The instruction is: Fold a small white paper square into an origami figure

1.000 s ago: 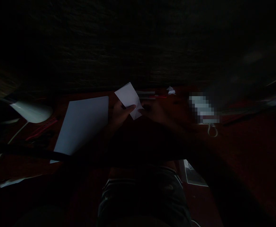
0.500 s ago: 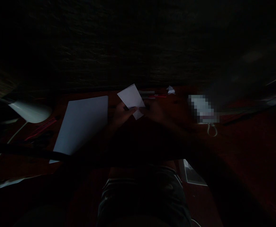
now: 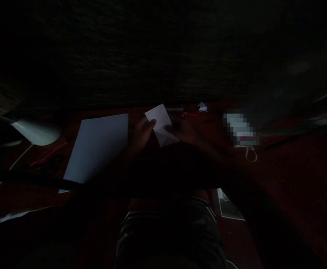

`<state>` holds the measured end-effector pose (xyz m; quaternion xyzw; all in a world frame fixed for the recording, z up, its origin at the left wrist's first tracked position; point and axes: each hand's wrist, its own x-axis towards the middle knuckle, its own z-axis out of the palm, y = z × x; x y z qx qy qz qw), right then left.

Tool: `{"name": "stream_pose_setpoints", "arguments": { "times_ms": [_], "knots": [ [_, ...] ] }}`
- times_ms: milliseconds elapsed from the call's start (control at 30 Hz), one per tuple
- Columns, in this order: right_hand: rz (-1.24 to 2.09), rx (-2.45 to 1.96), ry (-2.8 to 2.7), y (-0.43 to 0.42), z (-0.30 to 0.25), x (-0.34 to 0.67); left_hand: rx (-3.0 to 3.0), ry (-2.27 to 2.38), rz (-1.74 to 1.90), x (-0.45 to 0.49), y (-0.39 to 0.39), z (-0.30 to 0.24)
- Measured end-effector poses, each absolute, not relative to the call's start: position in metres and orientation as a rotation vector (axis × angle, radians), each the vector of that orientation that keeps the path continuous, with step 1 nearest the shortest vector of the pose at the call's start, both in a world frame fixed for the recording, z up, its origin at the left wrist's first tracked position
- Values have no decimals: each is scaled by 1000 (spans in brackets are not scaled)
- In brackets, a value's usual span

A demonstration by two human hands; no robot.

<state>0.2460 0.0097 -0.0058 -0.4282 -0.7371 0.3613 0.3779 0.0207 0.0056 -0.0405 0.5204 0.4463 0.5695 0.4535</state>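
A small white sheet of paper [image 3: 160,119] with crease lines hangs between my two hands, its lower part bent toward me. My left hand [image 3: 143,134] pinches its left edge, thumb on top. At the paper's right edge, my right hand [image 3: 184,130] grips it with the thumb on the face; those fingers are dim and partly lost in shadow. Just left of my left hand lies a stack of white paper [image 3: 101,138] on the dark reddish table [image 3: 208,127].
Behind my right hand are a red pen-like item [image 3: 190,114] and a small folded white paper piece [image 3: 202,107]. A white lamp [image 3: 37,132] with a cable stands at the left, beside a pinkish-red object [image 3: 48,154]. A blurred-out pale device [image 3: 240,127] with a cord lies at the right.
The paper has come slightly down and toward me, and its lower flap now spreads wider. My left thumb has moved up along the left edge.
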Motion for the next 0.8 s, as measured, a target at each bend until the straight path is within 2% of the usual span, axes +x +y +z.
{"name": "stream_pose_setpoints", "arguments": {
  "times_ms": [133, 600, 733, 800],
  "knots": [
    [877, -1080, -1751, 17, -11, 248, 1368, 1088, 1290, 22, 0, -38],
    [761, -1182, -1819, 25, -18, 254, 1442, 1191, 1320, 22, 2, -38],
    [697, -1296, -1875, 24, -17, 257, 1766, 1352, 1433, 14, 2, -30],
    [608, -1437, -1915, 20, -14, 256, 2048, 1363, 1240, 10, -1, -23]
  ]
}}
